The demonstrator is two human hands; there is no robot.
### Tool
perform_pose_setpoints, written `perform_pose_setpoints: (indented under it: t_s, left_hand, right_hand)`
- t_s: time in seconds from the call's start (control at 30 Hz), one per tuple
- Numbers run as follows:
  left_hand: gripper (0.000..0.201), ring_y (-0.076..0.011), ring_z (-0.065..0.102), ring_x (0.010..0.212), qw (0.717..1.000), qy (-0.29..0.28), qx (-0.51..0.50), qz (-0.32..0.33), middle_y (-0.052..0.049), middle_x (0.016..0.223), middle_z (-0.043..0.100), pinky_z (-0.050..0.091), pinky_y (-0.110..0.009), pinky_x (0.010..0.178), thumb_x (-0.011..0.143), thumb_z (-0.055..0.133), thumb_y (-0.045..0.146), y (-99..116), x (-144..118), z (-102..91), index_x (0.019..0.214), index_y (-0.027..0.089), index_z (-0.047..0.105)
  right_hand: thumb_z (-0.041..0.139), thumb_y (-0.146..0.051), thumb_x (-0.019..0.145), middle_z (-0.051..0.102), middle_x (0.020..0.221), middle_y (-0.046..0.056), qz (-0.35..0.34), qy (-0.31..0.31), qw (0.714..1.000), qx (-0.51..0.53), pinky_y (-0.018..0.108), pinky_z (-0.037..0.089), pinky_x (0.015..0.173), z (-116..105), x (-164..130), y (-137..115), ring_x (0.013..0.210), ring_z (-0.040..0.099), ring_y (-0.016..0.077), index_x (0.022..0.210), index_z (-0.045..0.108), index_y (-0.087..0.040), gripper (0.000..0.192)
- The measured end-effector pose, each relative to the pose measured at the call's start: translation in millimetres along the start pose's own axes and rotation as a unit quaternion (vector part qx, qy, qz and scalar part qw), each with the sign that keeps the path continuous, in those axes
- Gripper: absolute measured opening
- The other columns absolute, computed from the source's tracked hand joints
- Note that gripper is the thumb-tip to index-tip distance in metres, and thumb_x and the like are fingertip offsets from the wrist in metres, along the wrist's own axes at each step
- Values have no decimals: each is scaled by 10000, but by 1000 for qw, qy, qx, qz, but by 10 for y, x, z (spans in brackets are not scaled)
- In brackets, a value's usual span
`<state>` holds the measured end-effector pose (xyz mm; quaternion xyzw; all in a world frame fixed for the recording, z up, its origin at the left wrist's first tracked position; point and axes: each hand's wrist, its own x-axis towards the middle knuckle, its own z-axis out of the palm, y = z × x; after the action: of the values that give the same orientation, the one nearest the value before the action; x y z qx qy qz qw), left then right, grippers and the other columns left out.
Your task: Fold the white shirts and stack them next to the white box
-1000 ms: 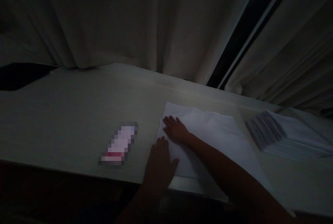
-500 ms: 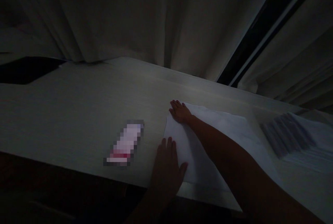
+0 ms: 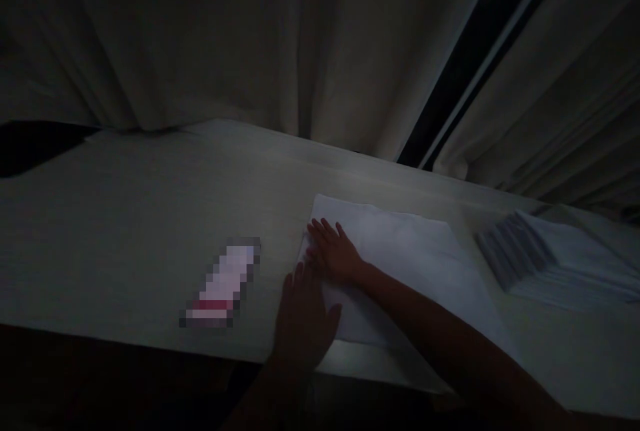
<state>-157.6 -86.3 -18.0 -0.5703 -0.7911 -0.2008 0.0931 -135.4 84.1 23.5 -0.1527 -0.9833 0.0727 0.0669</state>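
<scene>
Your left hand and right hand press flat, fingers spread, on the white cloth. The stack beside it (right edge cut off) is dim — the blurred item unreadable.

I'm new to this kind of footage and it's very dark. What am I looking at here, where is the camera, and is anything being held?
There is no machine: the camera sits on a person's head, looking forward and down at their own bare hands. Both lie flat, fingers spread, at the left end of a white cloth spread on a pale table. The left hand rests at its near left corner, and the right hand presses just beyond it. Neither hand grips anything. To the left lies a small blurred-out object, pink and white. At the right sits a stack of folded white cloths. Curtains hang behind the table.
</scene>
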Motion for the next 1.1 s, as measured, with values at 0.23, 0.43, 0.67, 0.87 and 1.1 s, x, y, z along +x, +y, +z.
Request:
perform_pose_setpoints:
  t_s: [0.23,0.43,0.67,0.87,1.1]
  left_hand:
    - [657,-268,287,1415,971,-65,-122,196,-80,1493,410,155,-528,1178,898,422,502,499,-16,-94,1478,217,304]
    - [845,-298,193,1447,966,-98,-138,196,-77,1531,343,102,-570,1178,789,455,720,605,-65,130,1478,259,290]
    - [829,-296,65,1467,964,-137,-128,187,-22,1597,142,116,-592,1171,801,438,715,570,-66,164,1498,334,203]
    - [836,-301,37,1468,960,-160,-139,182,-10,1602,87,119,-608,1166,809,399,726,558,-67,163,1507,330,164]
    - [869,-309,32,1466,960,-160,-138,186,-21,1603,63,112,-606,1166,793,418,739,531,-33,149,1509,321,156]
  right_hand:
    - [232,-471,1009,160,1583,46,42,-12,998,35,472,134,1188,-194,-1339,-121,1460,84,214,1524,191,-217,576]
    - [211,-522,998,179,1574,82,84,-46,995,4,488,153,1172,-87,-1418,308,1455,110,248,1517,228,-178,623]
    - [140,-611,966,121,1585,59,135,-51,989,-26,462,118,1177,-36,-646,934,1459,84,235,1531,169,-190,706]
    - [61,-650,937,113,1588,102,186,-28,982,-32,462,109,1171,73,-69,1371,1460,70,257,1523,180,-128,794]
    - [54,-648,937,108,1588,123,201,-30,979,-27,465,94,1172,84,126,1483,1460,60,262,1520,169,-104,805]
